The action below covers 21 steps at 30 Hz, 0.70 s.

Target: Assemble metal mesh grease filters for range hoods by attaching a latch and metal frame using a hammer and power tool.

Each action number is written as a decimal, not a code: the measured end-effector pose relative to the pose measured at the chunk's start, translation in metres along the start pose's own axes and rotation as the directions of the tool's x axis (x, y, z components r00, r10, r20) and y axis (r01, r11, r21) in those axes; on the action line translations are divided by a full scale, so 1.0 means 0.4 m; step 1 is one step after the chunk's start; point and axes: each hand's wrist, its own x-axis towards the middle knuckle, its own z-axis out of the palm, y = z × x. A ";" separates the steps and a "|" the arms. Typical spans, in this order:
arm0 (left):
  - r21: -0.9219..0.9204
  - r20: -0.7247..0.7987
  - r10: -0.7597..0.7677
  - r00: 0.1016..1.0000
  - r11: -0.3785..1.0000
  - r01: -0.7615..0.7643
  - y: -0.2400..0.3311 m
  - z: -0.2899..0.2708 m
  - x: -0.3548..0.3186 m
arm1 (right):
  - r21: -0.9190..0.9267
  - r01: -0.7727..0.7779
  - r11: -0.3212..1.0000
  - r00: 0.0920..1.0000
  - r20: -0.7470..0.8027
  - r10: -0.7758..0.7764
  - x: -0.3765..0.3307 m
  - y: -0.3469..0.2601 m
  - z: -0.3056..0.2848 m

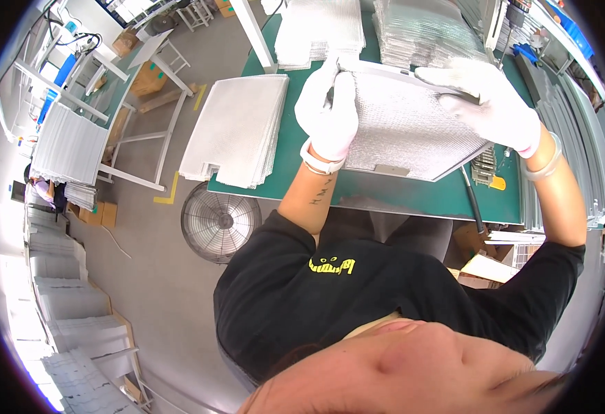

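Filling the lower edge of the view, the wearer's head and black shirt (344, 297) with yellow lettering sit nearest the camera, behind two white-gloved hands at work on a silver mesh panel. Rectangular and rimmed by a metal frame, the mesh panel (413, 127) is held over the near part of a green tabletop (427, 196), between the two hands; whether its underside touches the surface cannot be told. A small tab (391, 170) shows on its near edge.

The left hand (326, 110) is closed on the panel's left side toward the far corner, thumb and fingers drawn together and pointing away from the body. The right hand (485, 103) is at the opposite side, thumb and fingers parted around the upper right edge of the frame; how firmly it grips, if at all, cannot be told. A white band (322, 163) circles the left wrist.

To the left of the panel lies a stack of pale flat sheets (237, 127), its layers slightly uneven. Behind the panel stand a white stack (320, 31) and a silvery stack (423, 34), side by side. Small metal pieces (482, 165) lie just to the right of the panel, beside a black rod-shaped handle (473, 200) reaching over the front edge. On the grey floor at left stands a round caged fan (222, 222), near yellow floor tape (166, 199).
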 end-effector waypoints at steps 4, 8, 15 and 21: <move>-0.129 -0.045 -0.026 0.999 0.991 0.020 -0.012 0.003 -0.001 | -0.048 0.040 0.998 0.999 -0.021 -0.041 -0.001 -0.002 0.002; -0.247 0.018 -0.170 0.985 0.954 0.170 0.005 -0.003 0.005 | 0.008 0.028 1.000 0.998 -0.052 -0.027 -0.001 0.005 0.012; -0.176 0.133 0.048 0.990 0.984 -0.024 -0.011 -0.018 0.028 | -0.044 -0.001 0.999 0.992 0.129 0.007 0.047 -0.002 -0.005; -0.241 0.109 -0.104 0.989 0.962 0.128 0.000 -0.027 0.015 | 0.143 0.023 0.989 0.997 0.074 -0.033 0.136 -0.027 0.041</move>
